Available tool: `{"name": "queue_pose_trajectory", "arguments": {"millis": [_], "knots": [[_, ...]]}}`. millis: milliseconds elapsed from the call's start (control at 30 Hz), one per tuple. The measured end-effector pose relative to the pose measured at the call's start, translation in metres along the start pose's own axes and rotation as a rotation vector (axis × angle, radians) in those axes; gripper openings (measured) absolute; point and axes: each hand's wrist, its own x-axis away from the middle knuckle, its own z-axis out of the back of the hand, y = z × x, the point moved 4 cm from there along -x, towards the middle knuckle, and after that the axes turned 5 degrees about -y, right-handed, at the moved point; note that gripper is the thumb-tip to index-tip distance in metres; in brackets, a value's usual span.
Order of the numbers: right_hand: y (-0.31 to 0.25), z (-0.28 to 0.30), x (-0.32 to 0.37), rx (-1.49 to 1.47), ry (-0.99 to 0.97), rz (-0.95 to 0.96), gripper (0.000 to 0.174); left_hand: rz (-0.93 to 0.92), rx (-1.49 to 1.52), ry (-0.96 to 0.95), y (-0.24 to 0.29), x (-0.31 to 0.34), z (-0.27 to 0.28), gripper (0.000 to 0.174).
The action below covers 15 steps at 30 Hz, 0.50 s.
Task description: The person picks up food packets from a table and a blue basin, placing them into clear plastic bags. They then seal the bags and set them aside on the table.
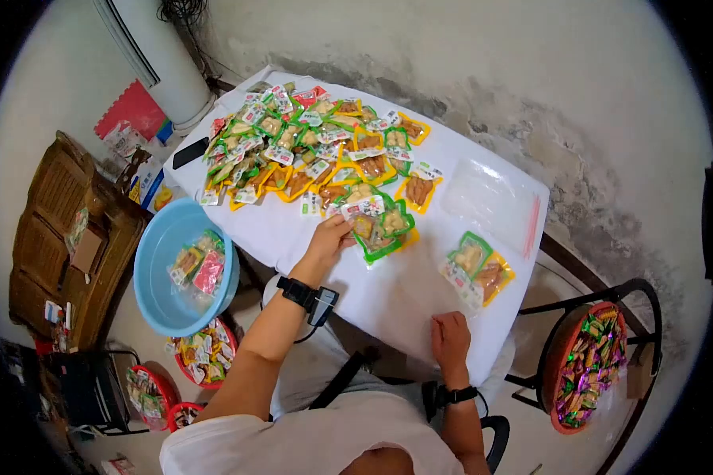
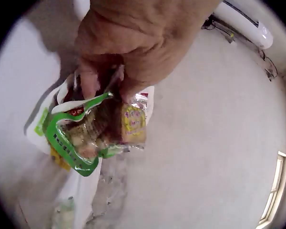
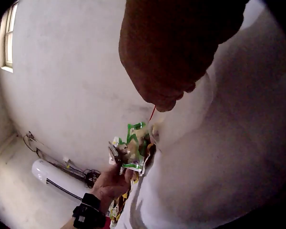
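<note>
My left hand (image 1: 330, 239) holds a bunch of clear-windowed snack packets (image 1: 382, 225) over the front of the table. Several are green-edged with pale pieces inside; a small packet with yellow print (image 2: 133, 119) is pinched in with them. The thumb and fingers grip the bunch by its near edge. By the table's front edge is my right hand (image 1: 450, 336), its fingers loosely curled and holding nothing. Just beyond it lie a green-edged packet (image 1: 469, 255) and a yellow-edged packet (image 1: 495, 279), overlapping on the white cloth.
A pile of green- and yellow-edged packets (image 1: 293, 150) covers the table's far left. Clear plastic bags (image 1: 483, 198) lie at the right. Left of the table stands a blue basin (image 1: 146, 297) with packets inside; a red basket (image 1: 558, 372) of shiny wrapped snacks is at the right.
</note>
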Motion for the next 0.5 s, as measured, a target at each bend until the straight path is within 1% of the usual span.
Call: {"name": "queue_pose_trajectory", "arguments": {"millis": [67, 133, 167, 233, 267, 300, 367, 400, 467, 500], "knots": [[-0.003, -0.001, 0.002, -0.007, 0.011, 0.029, 0.008, -0.003, 0.051, 0.062, -0.012, 0.008, 0.013, 0.02], [0.003, -0.005, 0.004, -0.011, -0.011, -0.091, 0.006, 0.017, -0.004, 0.141, -0.02, 0.021, 0.016, 0.019], [0.003, -0.006, 0.004, -0.024, -0.021, -0.071, 0.006, 0.001, -0.004, 0.162, -0.027, 0.026, 0.022, 0.019], [0.002, -0.003, 0.005, 0.027, 0.01, -0.088, 0.004, 0.014, 0.035, 0.152, -0.033, 0.034, 0.021, 0.018], [0.001, -0.002, 0.006, 0.003, -0.004, -0.119, 0.005, 0.051, 0.006, 0.267, -0.038, 0.039, 0.024, 0.017], [0.002, -0.001, 0.006, 0.003, -0.006, -0.119, 0.005, 0.052, 0.007, 0.269, -0.039, 0.041, 0.026, 0.017], [0.0, 0.002, 0.007, -0.011, 0.001, -0.067, 0.006, -0.02, 0.022, 0.228, -0.04, 0.044, 0.025, 0.017], [0.001, 0.001, 0.007, -0.009, -0.001, -0.077, 0.006, -0.01, 0.022, 0.225, -0.044, 0.046, 0.028, 0.017], [0.0, 0.003, 0.008, -0.013, 0.0, -0.046, 0.006, -0.14, 0.044, 0.245, -0.052, 0.046, 0.031, 0.017], [0.003, 0.006, 0.011, 0.006, 0.003, -0.078, 0.006, -0.154, -0.006, 0.297, -0.043, 0.052, 0.019, 0.02]]}}
